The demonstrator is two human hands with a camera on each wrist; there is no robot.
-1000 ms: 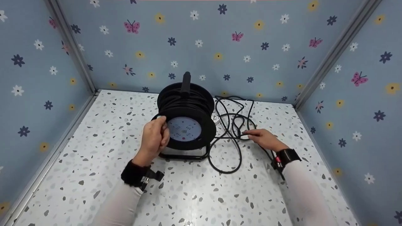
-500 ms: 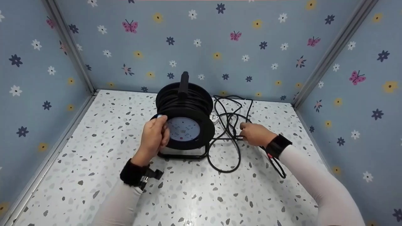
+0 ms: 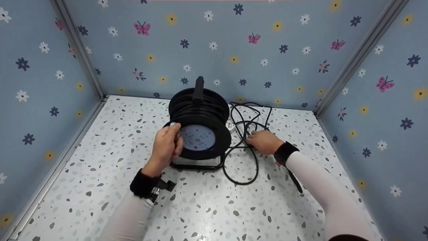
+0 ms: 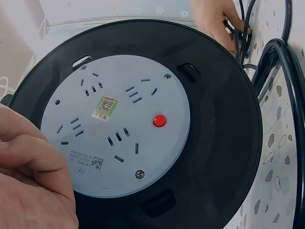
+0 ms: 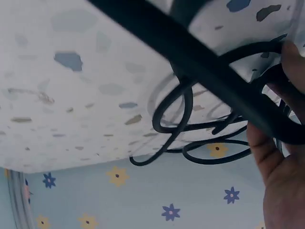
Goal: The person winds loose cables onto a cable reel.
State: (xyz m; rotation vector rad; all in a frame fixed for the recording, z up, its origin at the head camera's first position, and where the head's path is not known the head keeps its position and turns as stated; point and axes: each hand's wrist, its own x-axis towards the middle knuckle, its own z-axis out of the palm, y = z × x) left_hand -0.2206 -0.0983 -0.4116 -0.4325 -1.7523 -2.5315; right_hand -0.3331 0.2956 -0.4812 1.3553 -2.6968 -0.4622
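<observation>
On the speckled floor [image 3: 100, 174]: cable reel [image 3: 199, 127] upright, socket face toward the person, left hand [image 3: 166, 147] gripping its rim; right hand [image 3: 264, 142] pinching loose cable [image 3: 240, 167] beside it, open floor in front.

Right fingertips [image 3: 251, 140] hidden among cable [image 3: 245, 167]

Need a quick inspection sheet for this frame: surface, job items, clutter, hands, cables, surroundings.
Surface: speckled terrazzo-pattern table, white with grey flecks.
Job's things: black cable reel upright on its metal stand, carry handle on top; pale socket face with a red button.
Clutter: nothing seen.
Hands: left hand grips the reel's front rim; right hand holds the loose cable beside the reel.
Cables: black cable lies in loose tangled loops right of the reel; more is wound on the drum.
Surroundings: blue walls printed with flowers and butterflies, metal corner strips.
</observation>
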